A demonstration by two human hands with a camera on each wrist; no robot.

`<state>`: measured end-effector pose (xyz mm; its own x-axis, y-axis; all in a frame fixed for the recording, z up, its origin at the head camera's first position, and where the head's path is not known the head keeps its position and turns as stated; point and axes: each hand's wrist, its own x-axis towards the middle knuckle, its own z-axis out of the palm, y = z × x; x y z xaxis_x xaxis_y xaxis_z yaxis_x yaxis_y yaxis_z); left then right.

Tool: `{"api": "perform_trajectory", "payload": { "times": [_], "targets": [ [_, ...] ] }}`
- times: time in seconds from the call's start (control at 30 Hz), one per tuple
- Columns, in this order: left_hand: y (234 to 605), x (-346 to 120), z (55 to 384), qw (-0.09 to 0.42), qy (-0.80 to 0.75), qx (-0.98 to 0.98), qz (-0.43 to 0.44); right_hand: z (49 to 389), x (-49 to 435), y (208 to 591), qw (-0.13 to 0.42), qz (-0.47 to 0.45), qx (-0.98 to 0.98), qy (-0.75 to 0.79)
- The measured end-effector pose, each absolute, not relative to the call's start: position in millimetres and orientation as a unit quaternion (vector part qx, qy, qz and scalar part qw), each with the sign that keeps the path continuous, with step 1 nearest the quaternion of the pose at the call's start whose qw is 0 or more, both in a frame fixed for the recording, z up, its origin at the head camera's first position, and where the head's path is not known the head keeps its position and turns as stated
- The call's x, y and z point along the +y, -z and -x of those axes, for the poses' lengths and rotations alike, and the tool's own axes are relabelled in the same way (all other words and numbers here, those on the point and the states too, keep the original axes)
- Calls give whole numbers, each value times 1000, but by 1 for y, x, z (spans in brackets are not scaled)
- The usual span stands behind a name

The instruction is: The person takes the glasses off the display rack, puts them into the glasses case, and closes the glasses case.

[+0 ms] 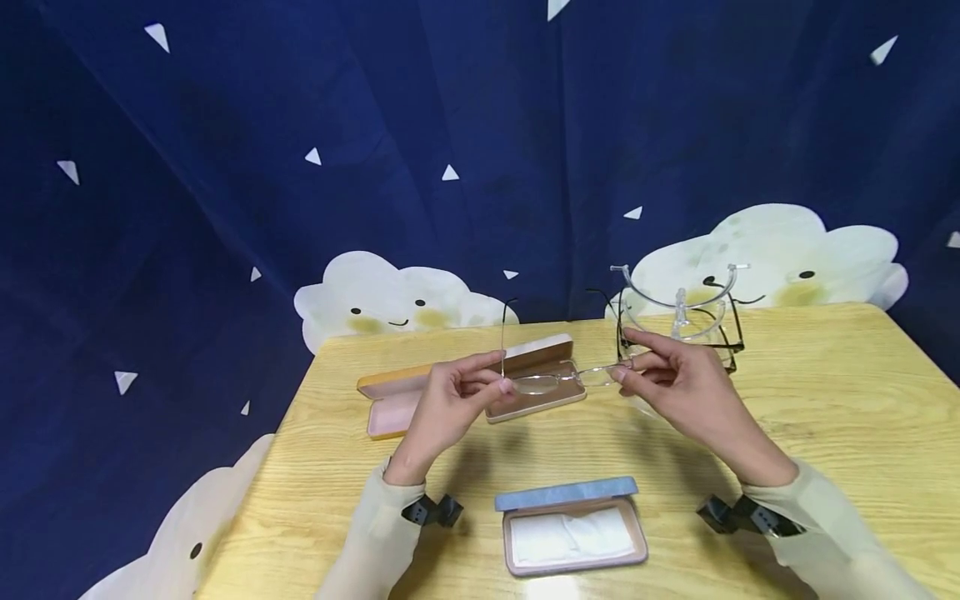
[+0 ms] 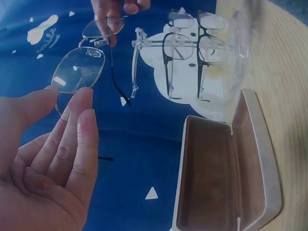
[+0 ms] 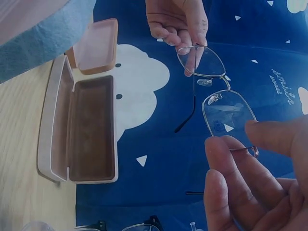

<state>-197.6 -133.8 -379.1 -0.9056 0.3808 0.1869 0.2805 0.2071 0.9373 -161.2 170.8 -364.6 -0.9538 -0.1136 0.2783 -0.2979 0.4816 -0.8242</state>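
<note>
A pair of thin metal-rimmed eyeglasses [image 1: 537, 384] is held up above the table between both hands, temples unfolded and pointing away. My left hand [image 1: 456, 400] pinches the frame's left end between thumb and fingers. At the other end, my right hand [image 1: 678, 387] pinches the rim near the hinge. In the right wrist view both clear lenses [image 3: 228, 113] and the nose pads show. Behind the glasses lies an open white case [image 1: 536, 408] with a brown lining, bare inside in the left wrist view.
An open orange case [image 1: 390, 421] with pink lining sits at the back left. Nearest the front is an open blue case [image 1: 573, 500] holding a folded white cloth [image 1: 570, 536]. A clear display stand [image 1: 680, 312] carrying dark-framed glasses [image 1: 738, 333] stands behind my right hand on the wooden table [image 1: 840, 400].
</note>
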Motion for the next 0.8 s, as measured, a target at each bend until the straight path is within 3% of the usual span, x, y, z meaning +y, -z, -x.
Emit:
{"api": "perform_trajectory", "payload": {
  "times": [0.8],
  "targets": [
    [381, -135, 199, 63, -600, 767, -218, 161, 173, 366, 100, -133, -850, -499]
  ]
}}
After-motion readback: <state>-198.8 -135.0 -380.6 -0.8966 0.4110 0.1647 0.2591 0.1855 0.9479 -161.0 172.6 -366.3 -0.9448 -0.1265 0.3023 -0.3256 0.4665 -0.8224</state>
